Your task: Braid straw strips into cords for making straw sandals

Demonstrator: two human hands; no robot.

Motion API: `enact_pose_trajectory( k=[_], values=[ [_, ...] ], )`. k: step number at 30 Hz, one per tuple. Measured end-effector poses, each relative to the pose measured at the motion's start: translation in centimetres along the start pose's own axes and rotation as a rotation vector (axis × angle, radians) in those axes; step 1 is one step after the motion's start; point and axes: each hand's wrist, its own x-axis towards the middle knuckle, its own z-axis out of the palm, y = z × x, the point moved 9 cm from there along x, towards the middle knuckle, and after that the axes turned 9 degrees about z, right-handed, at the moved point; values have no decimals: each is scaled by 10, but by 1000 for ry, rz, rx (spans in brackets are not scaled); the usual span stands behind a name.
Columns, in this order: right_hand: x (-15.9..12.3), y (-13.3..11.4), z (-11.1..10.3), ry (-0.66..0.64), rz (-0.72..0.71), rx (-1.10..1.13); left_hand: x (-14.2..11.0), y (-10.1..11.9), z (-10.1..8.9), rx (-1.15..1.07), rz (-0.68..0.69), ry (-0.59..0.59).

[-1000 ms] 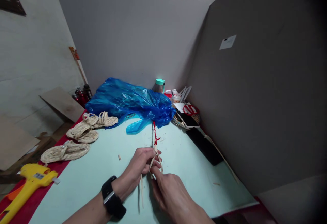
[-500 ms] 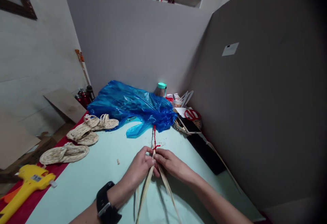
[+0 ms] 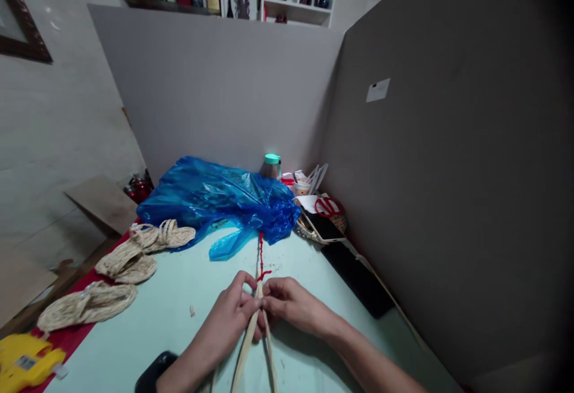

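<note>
Pale straw strands (image 3: 244, 354) run down toward me from a red cord (image 3: 261, 255), which is tied round their top end. My left hand (image 3: 237, 306) pinches the strands just below the red knot, thumb and fingers closed. From the right, my right hand (image 3: 291, 303) grips the same bundle with thumb and forefinger, its fingertips touching those of the left. Below the hands the strands spread apart over the pale green tabletop (image 3: 165, 333). The cord's far end goes under the blue plastic bag (image 3: 215, 195). Fingertips partly hide the place where the strands cross.
Several woven straw sandals (image 3: 89, 306) lie at the left, beyond a yellow glue gun (image 3: 29, 360). On the right are a basket with a phone (image 3: 323, 225) and red-handled scissors (image 3: 329, 206), and a flat black item (image 3: 359, 279). A green-lidded bottle (image 3: 271, 165) stands behind the bag.
The camera view has tilted up and shifted right, so everything sits lower and further left. Both hands still hold the straw below the knot, fingertips now closer together.
</note>
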Motion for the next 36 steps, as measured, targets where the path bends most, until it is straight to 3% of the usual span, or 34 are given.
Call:
enact_pose_trajectory(
  k=[5, 9, 16, 22, 25, 30, 36],
  values=[
    [-15, -16, -13, 218, -30, -167, -1, -4, -2, 128, -35, -37],
    [-16, -17, -22, 303, 10, -201, -2, -7, 0, 199, -36, -81],
    [-5, -4, -21, 274, 36, -59, -3, 5, 5, 153, -17, -107],
    [-7, -4, -25, 304, 1, 24, -5, 22, -13, 311, -9, 32],
    [-6, -1, -22, 301, 0, 57, -11, 25, 2, 341, 10, -26],
    [-6, 0, -14, 211, 35, 163, -18, 26, 33, 598, 157, -142],
    [-9, -8, -15, 192, 53, 317, -17, 29, 30, 759, 213, -159]
  ],
)
